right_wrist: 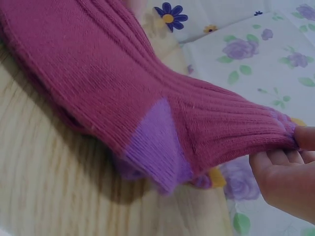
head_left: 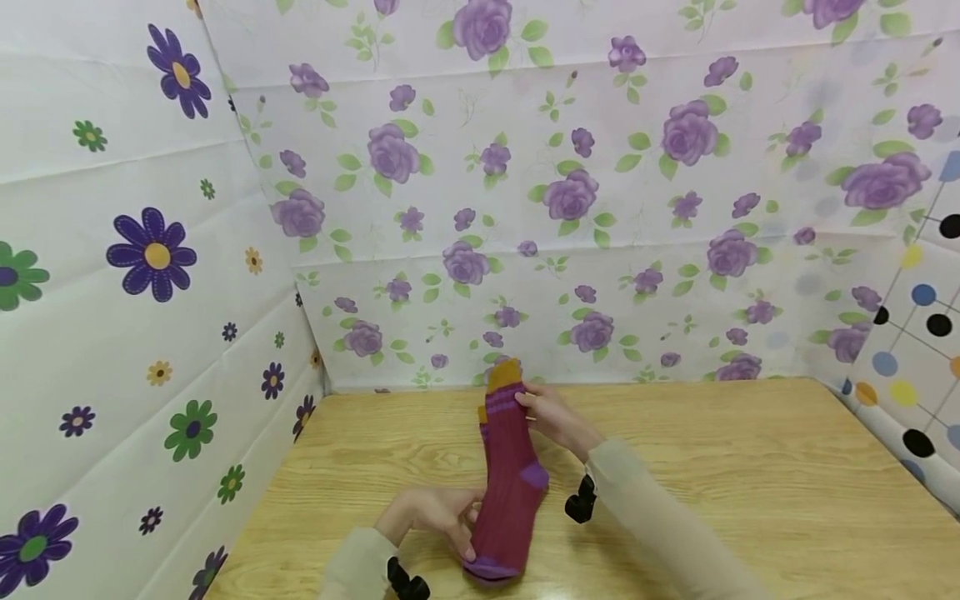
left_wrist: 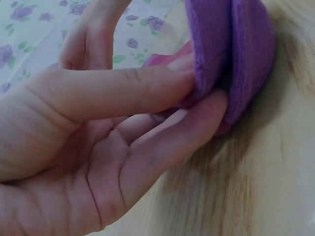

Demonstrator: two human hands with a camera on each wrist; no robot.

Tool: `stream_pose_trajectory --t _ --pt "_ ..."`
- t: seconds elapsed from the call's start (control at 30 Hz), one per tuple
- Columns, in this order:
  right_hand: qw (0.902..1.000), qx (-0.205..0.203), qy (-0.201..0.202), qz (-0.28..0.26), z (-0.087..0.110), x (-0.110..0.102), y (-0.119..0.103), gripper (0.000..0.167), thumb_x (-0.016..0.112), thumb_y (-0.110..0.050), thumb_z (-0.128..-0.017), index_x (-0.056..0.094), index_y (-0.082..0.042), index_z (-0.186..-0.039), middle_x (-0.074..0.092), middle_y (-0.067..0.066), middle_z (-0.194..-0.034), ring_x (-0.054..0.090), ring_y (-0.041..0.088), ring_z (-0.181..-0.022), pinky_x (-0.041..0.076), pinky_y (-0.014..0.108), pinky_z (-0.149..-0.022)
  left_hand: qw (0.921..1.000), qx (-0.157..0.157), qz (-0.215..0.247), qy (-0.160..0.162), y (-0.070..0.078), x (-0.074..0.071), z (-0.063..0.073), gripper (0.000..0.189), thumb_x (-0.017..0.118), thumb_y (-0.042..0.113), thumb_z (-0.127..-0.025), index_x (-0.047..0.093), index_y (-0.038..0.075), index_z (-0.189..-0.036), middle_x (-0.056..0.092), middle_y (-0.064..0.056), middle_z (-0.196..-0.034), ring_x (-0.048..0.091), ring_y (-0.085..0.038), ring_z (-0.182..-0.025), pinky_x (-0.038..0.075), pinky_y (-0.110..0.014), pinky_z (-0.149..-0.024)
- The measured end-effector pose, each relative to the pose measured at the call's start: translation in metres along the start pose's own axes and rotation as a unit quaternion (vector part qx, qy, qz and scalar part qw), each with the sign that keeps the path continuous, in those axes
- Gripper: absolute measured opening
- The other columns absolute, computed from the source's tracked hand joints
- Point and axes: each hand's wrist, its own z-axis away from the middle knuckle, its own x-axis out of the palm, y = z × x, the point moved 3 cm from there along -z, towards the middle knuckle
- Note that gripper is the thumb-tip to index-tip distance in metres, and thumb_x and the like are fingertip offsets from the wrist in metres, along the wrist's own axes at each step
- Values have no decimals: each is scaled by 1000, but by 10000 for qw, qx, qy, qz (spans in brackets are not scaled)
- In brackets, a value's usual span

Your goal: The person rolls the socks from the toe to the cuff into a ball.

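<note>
A pair of maroon socks (head_left: 512,467) with purple heels and toes and mustard cuffs lies one over the other, cuffs away from me, above the wooden table. My left hand (head_left: 442,517) pinches the upper sock near its purple toe (left_wrist: 211,44), thumb on top and a finger beneath it, between the two layers. With thumb and fingers, my right hand (head_left: 555,414) holds the striped band below the cuff. The purple heel (right_wrist: 157,147) bulges to the right. Most of the lower sock is hidden; its mustard cuff (head_left: 482,414) peeks out at the left.
The wooden table (head_left: 675,483) extends to both sides of the socks. Behind it hangs a cloth with purple roses (head_left: 570,196). A daisy-patterned cloth (head_left: 157,333) stands at the left, a dotted one (head_left: 903,392) at the right. Each wrist carries a small black device (head_left: 581,500).
</note>
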Motion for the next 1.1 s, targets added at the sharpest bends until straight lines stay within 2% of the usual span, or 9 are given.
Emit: stream_pose_trajectory --t 0.13,0.23,0.4,0.53,0.73,0.83,0.93,1.03,1.1 --pt "9999 78 87 34 -5 7 7 46 38 -10 -104 32 2 -148 63 10 -115 62 14 -94 50 35 -86 9990 11 -427 124 0 0 0 60 65 -18 -78 45 -2 -132 68 -14 -112 67 -14 -92 57 -27 -75" --pt "9996 103 262 66 -8 11 12 45 38 -10 -104 34 1 -147 60 17 -123 62 17 -98 50 38 -89 9983 41 -567 121 -1 0 -1 46 65 -16 -80 55 -2 -122 71 -13 -104 66 -10 -86 56 -24 -74" --pt "9986 114 500 -117 -14 14 21 42 39 -7 -103 41 2 -143 63 13 -116 62 15 -91 51 33 -82 9979 -60 -608 196 -3 -1 -1 18 65 -12 -84 60 1 -96 65 -1 -76 64 -7 -67 56 -21 -63" --pt "9980 146 550 -274 -18 16 27 41 38 -7 -103 42 3 -142 64 8 -110 61 14 -88 50 30 -78 9961 -192 -772 381 -4 0 -1 24 67 -10 -83 51 7 -75 64 0 -67 63 -7 -60 55 -21 -59" --pt "9964 151 816 -189 -24 14 36 41 36 -5 -103 40 5 -143 57 21 -125 58 18 -95 49 30 -80 9868 -319 -1350 840 -2 3 2 17 73 -6 -79 61 2 -70 69 -27 -72 63 -6 -52 53 -21 -53" --pt "9952 257 941 -85 -26 11 42 39 36 0 -102 41 10 -139 55 24 -123 58 21 -96 50 31 -79 9809 -468 -1569 1052 0 4 3 16 75 -3 -78 63 0 -69 68 -31 -74 61 -4 -48 51 -19 -50" --pt "9963 285 802 140 -28 9 45 38 35 5 -99 42 14 -135 55 26 -121 57 24 -97 51 34 -81 9747 -663 -1700 1287 1 4 4 18 78 0 -77 64 1 -65 69 -24 -67 59 -5 -45 50 -19 -48" --pt "9917 93 571 1150 -25 8 42 39 37 6 -94 45 15 -131 56 28 -120 57 27 -98 50 38 -83 9680 -793 -1850 1497 3 6 4 21 80 2 -76 64 1 -62 69 -17 -62 57 -4 -42 50 -20 -47" --pt "9795 22 470 1957 -22 7 40 42 40 4 -93 42 15 -133 52 30 -126 55 32 -106 48 41 -89 9648 -813 -1943 1576 4 8 4 21 80 2 -75 65 1 -61 69 -18 -62 56 -4 -41 50 -21 -46"
